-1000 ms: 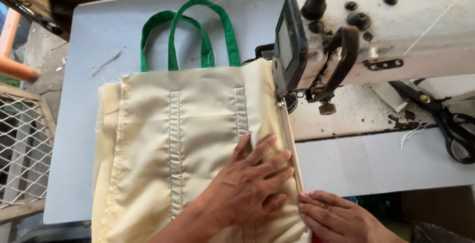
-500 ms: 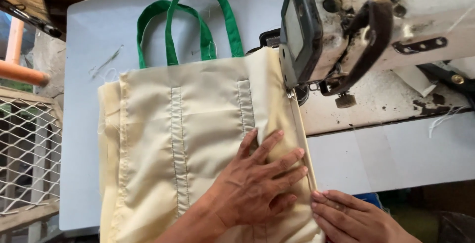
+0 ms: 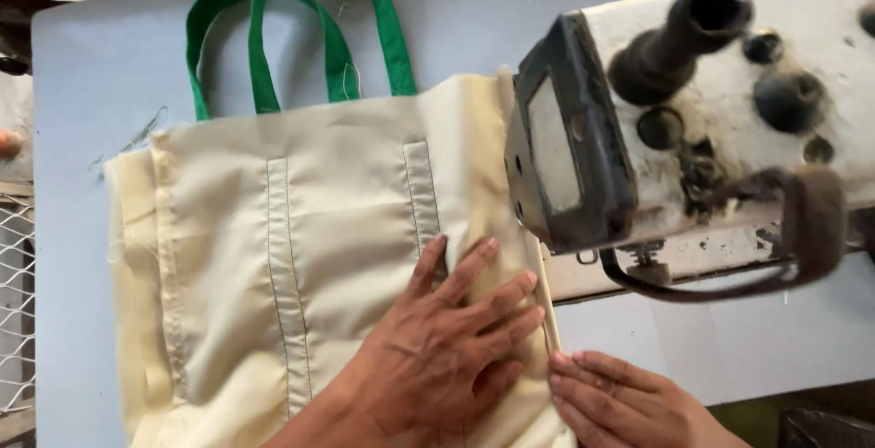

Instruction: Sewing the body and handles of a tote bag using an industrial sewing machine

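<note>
**A:** What's at the far left?

**B:** A wire mesh panel (image 3: 14, 311) at the frame's edge, beside the pale blue table (image 3: 91, 74). A few loose threads (image 3: 128, 138) lie on the tabletop near the bag's upper left corner.

**A:** And the bag?

**B:** The cream bag (image 3: 273, 266) lies flat on the table, filling the middle, with two stitched strips running down its front. Its green handles (image 3: 273, 29) loop away toward the far edge. The bag's right seam edge runs under the head of the sewing machine (image 3: 693, 129).

**A:** Where are the hands?

**B:** The left hand (image 3: 447, 357) lies palm down on the bag's lower right part, fingers spread and flat, pressing the cloth rather than gripping anything. The right hand (image 3: 620, 402) is just beside it, at the seam edge below the machine. Its fingertips touch the folded edge; fingers lie nearly straight and close together, not curled round anything. Whether they pinch the edge, I cannot tell.

**A:** And on the right?

**B:** The white, worn machine, with a dark faceplate (image 3: 565, 147) facing the bag and black knobs on top.
</note>
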